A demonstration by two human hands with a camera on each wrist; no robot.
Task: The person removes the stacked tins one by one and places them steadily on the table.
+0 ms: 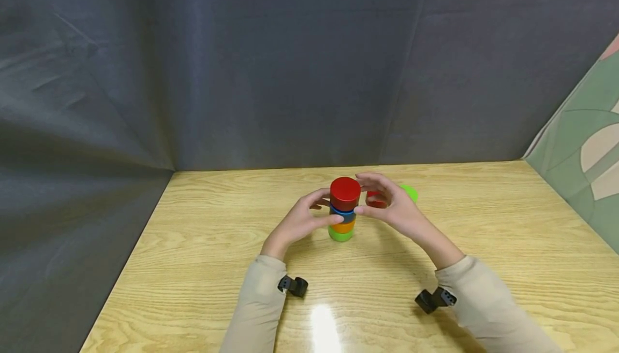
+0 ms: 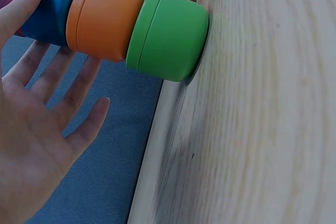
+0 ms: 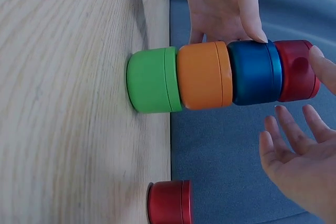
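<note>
A: Setting? Dark grey curtain (image 1: pixel 290 63) behind a pale wooden surface (image 1: pixel 193 267).

B: Main object? A stack of tins (image 1: pixel 344 209) stands upright mid-surface: green, orange, blue, red on top.

A: Hands? Left hand (image 1: pixel 300 221) open, thumb tip touching the blue tin (image 3: pixel 253 72). Right hand (image 1: pixel 387 205) open, fingers relaxed, thumb tip at the red tin (image 3: pixel 296 70); neither grips.

B: Handling? Probably light, rigid, smooth, easily toppled; steady it low on both sides. A spare red tin (image 3: pixel 169 202) and green tin (image 1: pixel 410 192) lie behind.

Red tin (image 1: pixel 374 199) blocks behind stack (image 1: pixel 344 209).
</note>
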